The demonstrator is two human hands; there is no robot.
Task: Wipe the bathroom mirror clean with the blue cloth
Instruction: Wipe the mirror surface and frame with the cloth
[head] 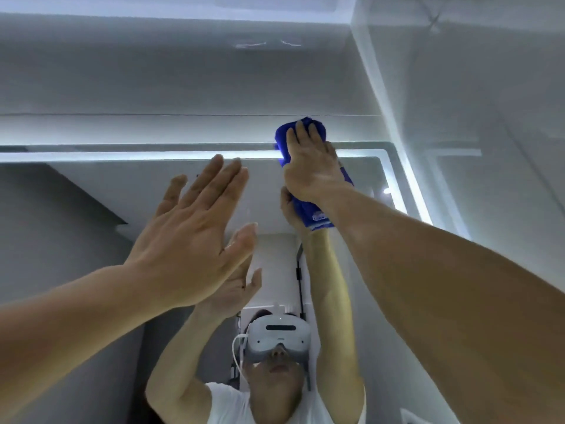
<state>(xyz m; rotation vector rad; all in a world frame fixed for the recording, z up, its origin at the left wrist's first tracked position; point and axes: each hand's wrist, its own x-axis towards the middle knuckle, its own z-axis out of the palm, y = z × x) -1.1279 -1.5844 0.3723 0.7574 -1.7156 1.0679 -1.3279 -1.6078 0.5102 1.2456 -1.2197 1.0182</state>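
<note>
The bathroom mirror (128,191) fills the lower middle of the head view, with a lit strip along its top and right edges. My right hand (312,162) presses a folded blue cloth (286,137) against the mirror's top edge, near the right corner; its fingers lie over the cloth. The cloth's lower end (318,217) shows below my wrist. My left hand (195,231) is raised in front of the glass with straight fingers, holding nothing. Whether it touches the glass is unclear.
The mirror reflects a person in a white shirt with a white headset (276,338), both arms raised. A pale wall (183,71) rises above the mirror. A glossy wall (489,102) meets it close on the right.
</note>
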